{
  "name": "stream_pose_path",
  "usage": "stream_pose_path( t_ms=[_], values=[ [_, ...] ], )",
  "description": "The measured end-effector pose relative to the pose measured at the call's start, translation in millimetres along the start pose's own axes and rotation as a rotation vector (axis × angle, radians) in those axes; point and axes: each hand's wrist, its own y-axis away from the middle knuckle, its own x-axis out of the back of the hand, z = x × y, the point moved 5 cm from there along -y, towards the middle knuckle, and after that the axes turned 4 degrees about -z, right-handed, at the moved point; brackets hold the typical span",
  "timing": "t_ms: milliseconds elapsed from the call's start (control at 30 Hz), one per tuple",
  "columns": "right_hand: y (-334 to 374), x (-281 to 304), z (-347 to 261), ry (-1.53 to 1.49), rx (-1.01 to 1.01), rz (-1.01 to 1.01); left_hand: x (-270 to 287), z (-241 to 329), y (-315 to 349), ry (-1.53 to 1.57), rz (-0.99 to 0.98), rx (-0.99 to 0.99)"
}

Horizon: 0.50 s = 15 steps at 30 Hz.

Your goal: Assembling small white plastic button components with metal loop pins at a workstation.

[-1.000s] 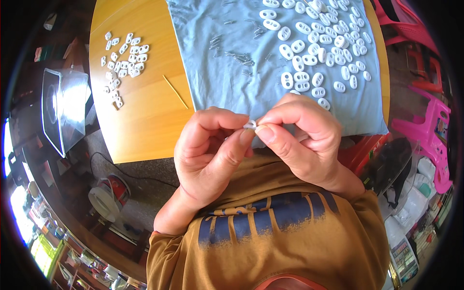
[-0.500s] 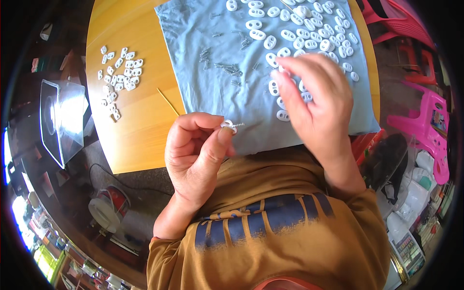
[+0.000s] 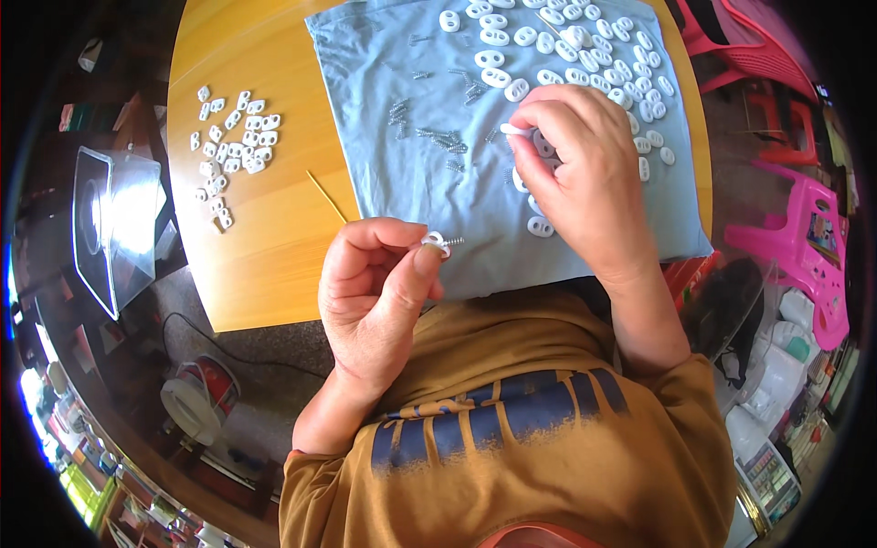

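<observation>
My left hand [image 3: 379,283] pinches a small white plastic piece [image 3: 435,239] between thumb and forefinger near the cloth's front edge. From that piece a thin metal spring [image 3: 453,242] sticks out to the right. Over the right part of the blue cloth [image 3: 384,192], my right hand [image 3: 585,173] grips a white oval two-holed piece [image 3: 514,130] by its end, lifted and seen edge-on. Beneath and beyond this hand lie many like white oval pieces [image 3: 494,78], some hidden by it. Loose springs [image 3: 441,139] lie in small heaps left of it.
Many small white two-holed blocks [image 3: 248,139] are grouped on the wooden table [image 3: 274,274] at left. A thin yellow stick [image 3: 326,195] lies beside the cloth. Pink plastic stools [image 3: 795,237] stand on the right, and a clear plastic box [image 3: 119,233] is beyond the left edge.
My right hand has closed on a white oval piece and lifted it, its fingers drawing together. My left hand keeps its pinch on the small piece with the spring. The view has shifted slightly.
</observation>
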Motion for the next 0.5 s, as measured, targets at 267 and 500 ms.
stream_pose_path(
  t_ms=[267,500],
  values=[
    [11,6,-17,-0.736,-0.304,-0.016,-1,1,-1,0.028,-0.004,-0.032],
    [22,4,-30,-1.424,-0.544,-0.136,-10,6,0,-0.001,-0.019,-0.045]
  ],
)
